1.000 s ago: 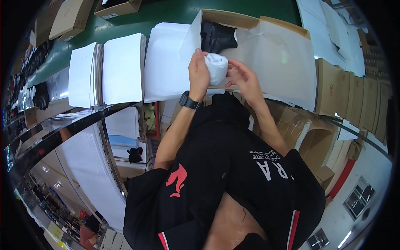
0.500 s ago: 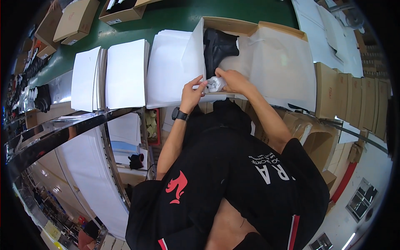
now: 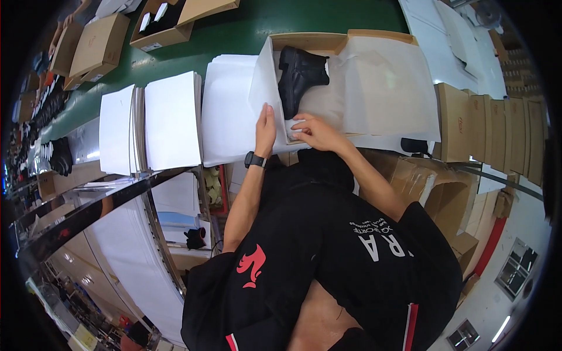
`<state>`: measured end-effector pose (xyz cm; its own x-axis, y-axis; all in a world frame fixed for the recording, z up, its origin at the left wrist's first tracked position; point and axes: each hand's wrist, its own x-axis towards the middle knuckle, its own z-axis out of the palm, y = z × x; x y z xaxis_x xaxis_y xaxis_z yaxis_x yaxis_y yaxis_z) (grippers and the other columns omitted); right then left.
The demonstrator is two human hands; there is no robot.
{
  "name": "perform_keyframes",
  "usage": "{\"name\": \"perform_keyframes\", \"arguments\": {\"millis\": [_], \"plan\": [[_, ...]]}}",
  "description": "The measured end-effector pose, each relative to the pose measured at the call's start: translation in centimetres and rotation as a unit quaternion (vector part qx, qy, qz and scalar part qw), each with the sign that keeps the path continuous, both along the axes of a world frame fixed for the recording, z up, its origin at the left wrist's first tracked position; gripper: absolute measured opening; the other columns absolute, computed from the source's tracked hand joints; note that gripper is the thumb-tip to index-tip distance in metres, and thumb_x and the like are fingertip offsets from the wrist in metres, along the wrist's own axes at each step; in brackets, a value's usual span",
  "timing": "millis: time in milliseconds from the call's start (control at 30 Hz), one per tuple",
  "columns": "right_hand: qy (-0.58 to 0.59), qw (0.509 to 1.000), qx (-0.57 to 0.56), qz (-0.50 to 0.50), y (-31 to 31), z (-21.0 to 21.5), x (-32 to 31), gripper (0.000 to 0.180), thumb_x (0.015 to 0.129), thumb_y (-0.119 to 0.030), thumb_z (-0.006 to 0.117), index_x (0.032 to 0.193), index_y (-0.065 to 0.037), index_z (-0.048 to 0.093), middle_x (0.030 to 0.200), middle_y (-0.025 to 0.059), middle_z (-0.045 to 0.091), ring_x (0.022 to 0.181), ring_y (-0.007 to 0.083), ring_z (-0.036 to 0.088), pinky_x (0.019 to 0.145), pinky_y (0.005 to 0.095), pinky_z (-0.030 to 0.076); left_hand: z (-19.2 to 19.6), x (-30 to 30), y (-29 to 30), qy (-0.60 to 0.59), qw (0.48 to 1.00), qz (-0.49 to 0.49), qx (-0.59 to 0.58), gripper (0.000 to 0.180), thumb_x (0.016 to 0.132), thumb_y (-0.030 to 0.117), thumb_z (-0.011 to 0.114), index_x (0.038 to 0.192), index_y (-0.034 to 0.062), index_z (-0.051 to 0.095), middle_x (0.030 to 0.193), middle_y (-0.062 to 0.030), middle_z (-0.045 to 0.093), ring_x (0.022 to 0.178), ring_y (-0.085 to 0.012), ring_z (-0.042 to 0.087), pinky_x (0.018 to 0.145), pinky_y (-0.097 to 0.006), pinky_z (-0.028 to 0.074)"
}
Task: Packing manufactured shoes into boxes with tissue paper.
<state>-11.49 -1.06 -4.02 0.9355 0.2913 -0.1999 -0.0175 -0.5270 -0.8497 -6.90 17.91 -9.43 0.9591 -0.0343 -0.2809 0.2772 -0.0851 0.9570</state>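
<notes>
A black ankle boot lies on its side in an open cardboard shoe box, with its sole toward the box's left wall. Thin pale wrapping paper lines the box and spreads out over its right side. At the box's near end, my right hand has its fingers bent over a wad of crumpled white paper, just below the boot's toe. My left hand, fingers stretched out, rests along the outside of the left wall by the raised paper flap and holds nothing.
Stacks of white sheets stand left of the box. Closed brown shoe boxes line up at the right. Across the green surface are more open boxes. An open carton sits below the table's right side.
My left hand has left the crumpled paper and straightened against the box's left side. My right hand has moved with the paper lower toward the box's near left corner.
</notes>
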Motion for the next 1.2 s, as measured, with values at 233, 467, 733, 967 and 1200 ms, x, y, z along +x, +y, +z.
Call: {"name": "perform_keyframes", "arguments": {"millis": [233,467,733,967,1200], "plan": [[-0.123,0.973,-0.13,-0.143,-3.4,3.0,-3.6,0.026,0.087,-0.019,0.07,0.103,0.001,0.071,0.113,0.0152,0.067,0.097,0.0353,0.066,0.087,0.0425,0.053,12.5,0.2,-1.2,-0.101,0.936,-0.161,-0.296,0.061,0.107,0.037,0.045,0.15,-0.0057,0.034,0.155,-0.0207,0.037,0.143,-0.0285,0.037,0.117,-0.042,0.032],[-0.105,0.994,-0.014,0.033,-0.3,8.3,-4.5,0.032,0.087,-0.032,0.071,0.104,-0.004,0.071,0.109,0.0111,0.068,0.105,0.0325,0.063,0.096,0.0432,0.046,5.7,7.7,1.9,0.232,0.927,0.225,-0.192,0.06,0.105,0.046,0.047,0.148,0.0046,0.043,0.138,-0.0124,0.055,0.123,-0.0256,0.053,0.111,-0.04,0.038],[0.099,0.978,0.078,0.163,-1.0,9.2,-4.0,0.056,0.099,-0.047,0.056,0.133,-0.002,0.058,0.136,0.017,0.059,0.128,0.0329,0.054,0.109,0.0411,0.041,14.3,9.5,-11.2,0.075,0.901,-0.406,-0.134,0.075,0.103,0.052,0.048,0.158,0.0076,0.024,0.161,-0.0161,0.03,0.149,-0.0211,0.026,0.121,-0.035,0.019],[-0.11,0.993,0.024,-0.035,1.2,7.0,-2.0,0.057,0.095,-0.039,0.064,0.136,-0.002,0.053,0.143,0.0232,0.049,0.132,0.042,0.048,0.108,0.0493,0.041,6.9,16.0,-17.3,-0.151,0.78,-0.593,0.13,0.044,0.101,0.031,0.056,0.137,0.0063,0.058,0.139,-0.0154,0.059,0.133,-0.0333,0.051,0.111,-0.037,0.039],[0.021,0.961,-0.206,-0.183,-1.5,5.1,-2.6,0.059,0.092,-0.044,0.065,0.133,-0.002,0.054,0.126,0.0256,0.056,0.111,0.0464,0.058,0.092,0.0531,0.049,0.8,19.5,-21.3,-0.455,0.489,-0.653,0.356,0.043,0.1,0.043,0.05,0.126,0.013,0.065,0.145,-0.0124,0.052,0.139,-0.0383,0.04,0.11,-0.059,0.035]]}}
